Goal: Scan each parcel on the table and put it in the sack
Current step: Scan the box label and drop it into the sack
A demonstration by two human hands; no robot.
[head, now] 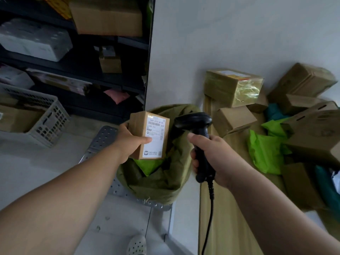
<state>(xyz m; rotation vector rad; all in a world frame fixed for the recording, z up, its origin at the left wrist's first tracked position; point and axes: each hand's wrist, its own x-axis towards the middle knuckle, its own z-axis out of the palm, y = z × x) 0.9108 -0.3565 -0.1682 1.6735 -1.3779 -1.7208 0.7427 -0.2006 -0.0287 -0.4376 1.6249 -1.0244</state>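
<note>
Two bare forearms reach up from the bottom edge, and the work sits between them. Far out at nine o'clock a pale crate (pixel 53 122) stands on the floor under dark shelves (pixel 92 74), clear of the job.

Coming in, the left hand (pixel 127 142) holds a small box (pixel 147 134) just left of centre. Its fingers wrap round the far side and the thumb presses across the white label (pixel 155 137). The box is tilted with the label turned toward the right, which I judge is for the scanner's sake. The thumb sits below the barcode lines, so they are uncovered.

At six o'clock of the box, the olive sack (pixel 165 181) gapes with its rim rolled back, and a green packet (pixel 147 166) already lies inside. Holding the box over the mouth leaves only a short drop once the read is done.

At three o'clock of the box the black scanner (pixel 199 129) points its head at the label, close but not touching. The right hand (pixel 219 159) is clamped round its handle with the thumb on top. Whether a finger is on the trigger I cannot tell, since the handle hides it. Its cable (pixel 209 214) hangs toward six o'clock.

From three o'clock out to the edge, the wooden table (pixel 220 227) carries a loose pile of boxes (pixel 233 87) and green bags (pixel 265 151). All lie within the right arm's reach, and I judge they are waiting their turn.
</note>
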